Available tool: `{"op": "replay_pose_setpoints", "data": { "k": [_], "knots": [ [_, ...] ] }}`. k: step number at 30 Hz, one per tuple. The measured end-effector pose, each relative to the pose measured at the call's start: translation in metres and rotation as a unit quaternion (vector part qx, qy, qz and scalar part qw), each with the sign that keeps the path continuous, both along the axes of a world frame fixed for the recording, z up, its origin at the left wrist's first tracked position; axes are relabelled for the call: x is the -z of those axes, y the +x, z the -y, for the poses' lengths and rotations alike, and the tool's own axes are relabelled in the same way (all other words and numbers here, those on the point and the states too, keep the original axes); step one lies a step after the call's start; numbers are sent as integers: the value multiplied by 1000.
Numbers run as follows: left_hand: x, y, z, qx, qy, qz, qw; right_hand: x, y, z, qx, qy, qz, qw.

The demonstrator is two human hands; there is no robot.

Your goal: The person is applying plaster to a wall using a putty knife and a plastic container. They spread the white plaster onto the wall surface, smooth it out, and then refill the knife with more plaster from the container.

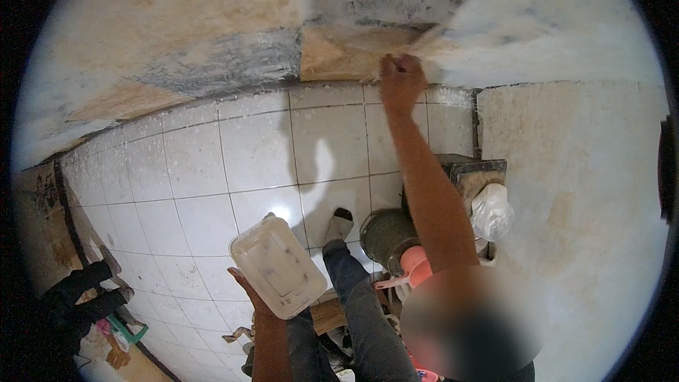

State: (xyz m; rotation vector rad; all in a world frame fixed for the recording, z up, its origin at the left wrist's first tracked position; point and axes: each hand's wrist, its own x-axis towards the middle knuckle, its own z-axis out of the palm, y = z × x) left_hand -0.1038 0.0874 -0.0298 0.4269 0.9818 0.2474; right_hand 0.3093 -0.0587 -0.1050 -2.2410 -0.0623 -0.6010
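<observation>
Left hand holds tub; right hand curled, contents unclear.
Tub probably light, stiff plastic; best supported beneath or gripped by rim.

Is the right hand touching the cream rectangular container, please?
Apart. The head view shows white floor tiles between the right hand, at the wall, and the cream rectangular container.

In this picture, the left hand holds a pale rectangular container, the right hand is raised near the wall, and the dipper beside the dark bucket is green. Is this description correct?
Not quite: the dipper beside the dark bucket is pink, as the head view shows. The left hand does hold the pale rectangular container, and the right hand is raised near the wall.
</observation>
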Motion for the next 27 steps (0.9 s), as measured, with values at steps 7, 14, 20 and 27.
{"op": "replay_pose_setpoints", "data": {
  "k": [7, 14, 20, 27],
  "knots": [
    [15, -8, -5, 2, -22, 34, 999, -4, -83, -133, -200, -17, -5, 980],
    [5, -20, -19, -7, -24, 4, 1000, 12, -68, -44, -67, -145, 73, 985],
    [0, -23, -32, 21, -14, 49, 998, 10, -19, -62, 12, -73, 10, 997],
    [17, -42, -38, -14, -30, 68, 997, 36, -106, -172, -192, 7, 111, 975]
  ]
}}
